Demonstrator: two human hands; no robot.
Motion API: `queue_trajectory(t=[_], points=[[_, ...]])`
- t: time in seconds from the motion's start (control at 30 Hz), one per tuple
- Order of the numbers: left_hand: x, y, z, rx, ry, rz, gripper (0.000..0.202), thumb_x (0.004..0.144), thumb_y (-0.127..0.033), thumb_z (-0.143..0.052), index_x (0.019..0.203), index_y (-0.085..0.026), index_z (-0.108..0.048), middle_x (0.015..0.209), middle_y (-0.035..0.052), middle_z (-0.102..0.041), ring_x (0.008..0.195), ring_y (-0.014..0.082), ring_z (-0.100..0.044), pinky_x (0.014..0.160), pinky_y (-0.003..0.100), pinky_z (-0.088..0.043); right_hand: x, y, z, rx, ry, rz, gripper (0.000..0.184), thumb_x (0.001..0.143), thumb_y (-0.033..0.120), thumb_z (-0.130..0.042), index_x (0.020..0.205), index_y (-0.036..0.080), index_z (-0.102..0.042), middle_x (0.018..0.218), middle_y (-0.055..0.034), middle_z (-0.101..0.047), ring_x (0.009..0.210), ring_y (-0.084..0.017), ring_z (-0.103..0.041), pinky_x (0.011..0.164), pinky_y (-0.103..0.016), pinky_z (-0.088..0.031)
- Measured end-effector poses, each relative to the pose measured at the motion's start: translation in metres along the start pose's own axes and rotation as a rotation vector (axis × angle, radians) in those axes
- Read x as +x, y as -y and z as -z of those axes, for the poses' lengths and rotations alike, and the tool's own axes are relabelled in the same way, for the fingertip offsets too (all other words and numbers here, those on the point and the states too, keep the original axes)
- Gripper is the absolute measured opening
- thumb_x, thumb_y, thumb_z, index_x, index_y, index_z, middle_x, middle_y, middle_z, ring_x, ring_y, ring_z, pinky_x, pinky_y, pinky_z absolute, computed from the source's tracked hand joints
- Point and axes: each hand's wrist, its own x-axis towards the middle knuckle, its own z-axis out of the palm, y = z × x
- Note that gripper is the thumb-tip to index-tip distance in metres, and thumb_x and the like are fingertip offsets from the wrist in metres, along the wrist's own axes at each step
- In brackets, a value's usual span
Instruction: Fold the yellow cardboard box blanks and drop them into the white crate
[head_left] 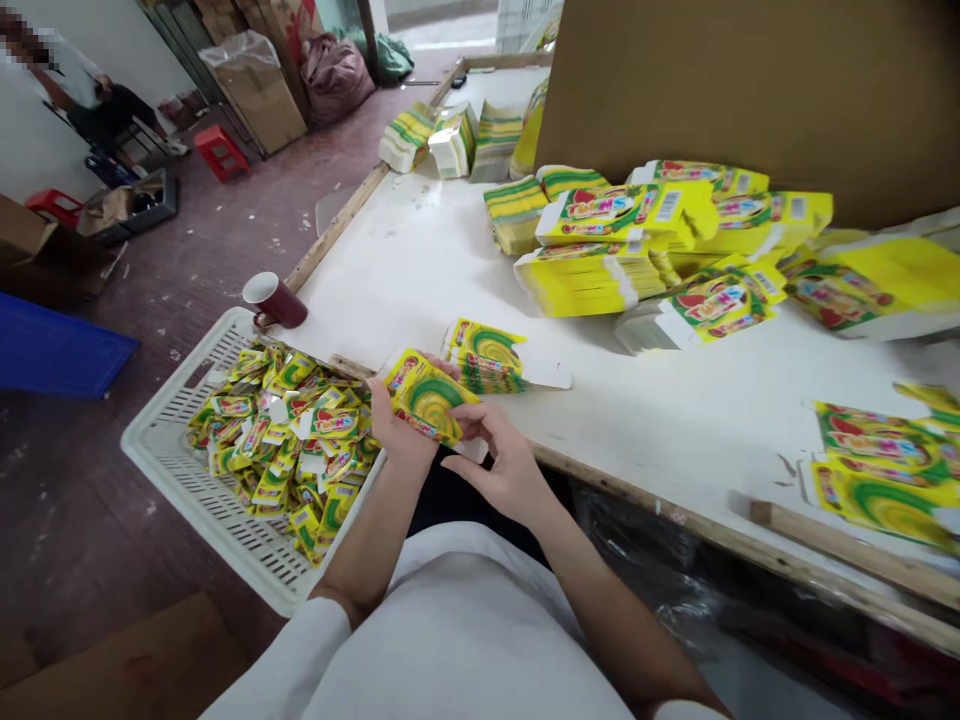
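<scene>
My left hand (403, 432) is closed around a small yellow and green carton (429, 398) with a swirl printed on its face. It is held tilted over the table's front edge. My right hand (510, 468) has its fingertips on the carton's near right end, with the thumb lower down beside a white flap. Just behind the carton, a small stack of flattened cartons (486, 355) lies on the white table (420, 260). Left of my hands, a white plastic crate (176, 440) holds many small folded cartons (300, 440).
A maroon mug (279, 300) stands at the table's left edge, beside the crate. Bundles of flat yellow cartons (585, 280) lie farther back, before a large cardboard panel (750, 90). More flat cartons (885, 460) and a wooden strip (847, 555) are at right. A person (97, 95) sits far left.
</scene>
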Motion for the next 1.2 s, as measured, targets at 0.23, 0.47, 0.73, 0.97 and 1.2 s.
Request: queue_trajectory(t=[0.23, 0.47, 0.73, 0.97, 1.2], points=[[-0.003, 0.002, -0.006, -0.063, -0.053, 0.006, 0.063, 0.084, -0.084, -0.037, 0.091, -0.024, -0.056, 0.075, 0.0025, -0.05, 0.063, 0.015, -0.054, 0.06, 0.031, -0.054, 0.001, 0.0, -0.017, 0.215, -0.031, -0.114, 0.038, 0.081, 0.041, -0.079, 0.111, 0.027, -0.06, 0.098, -0.0024, -0.065, 0.086, -0.019, -0.063, 0.079, -0.034, -0.056], [-0.008, 0.026, 0.001, -0.007, -0.014, -0.061, 0.076, 0.076, -0.094, -0.041, 0.102, -0.026, -0.061, 0.091, 0.0054, -0.061, 0.085, 0.0204, -0.063, 0.08, 0.037, -0.057, 0.008, -0.015, -0.008, 0.207, -0.133, -0.153, 0.037, 0.078, 0.045, -0.08, 0.106, 0.027, -0.065, 0.099, -0.0035, -0.072, 0.09, -0.023, -0.069, 0.083, -0.038, -0.056], [-0.002, 0.014, 0.058, 0.126, 0.207, -0.028, 0.065, 0.077, -0.078, -0.066, 0.104, -0.02, -0.077, 0.107, 0.0108, -0.079, 0.106, 0.0295, -0.073, 0.1, 0.043, -0.054, 0.008, -0.006, 0.041, -0.413, -0.231, 0.247, 0.015, 0.096, 0.028, -0.064, 0.093, 0.03, -0.079, 0.086, -0.0025, -0.078, 0.081, -0.021, -0.069, 0.077, -0.037, -0.055], [-0.001, -0.016, 0.057, 0.723, 0.639, -0.052, 0.112, 0.064, -0.057, -0.089, 0.155, -0.021, -0.036, 0.15, 0.0172, -0.056, 0.138, 0.0378, -0.054, 0.117, 0.05, -0.041, 0.003, 0.0, 0.041, -0.769, -0.141, 0.63, 0.032, 0.095, 0.011, -0.064, 0.114, 0.035, -0.073, 0.11, 0.0002, -0.077, 0.115, -0.02, -0.066, 0.118, -0.045, -0.038], [-0.021, 0.015, 0.033, 0.854, 0.544, -0.332, 0.093, 0.076, -0.025, -0.078, 0.153, -0.022, -0.025, 0.142, 0.0151, -0.058, 0.125, 0.0301, -0.063, 0.102, 0.042, -0.054, 0.007, -0.013, 0.025, 0.067, -0.16, -0.045, 0.065, 0.097, 0.06, -0.055, 0.152, 0.027, -0.047, 0.154, -0.0123, -0.054, 0.14, -0.033, -0.054, 0.111, -0.053, -0.051]])
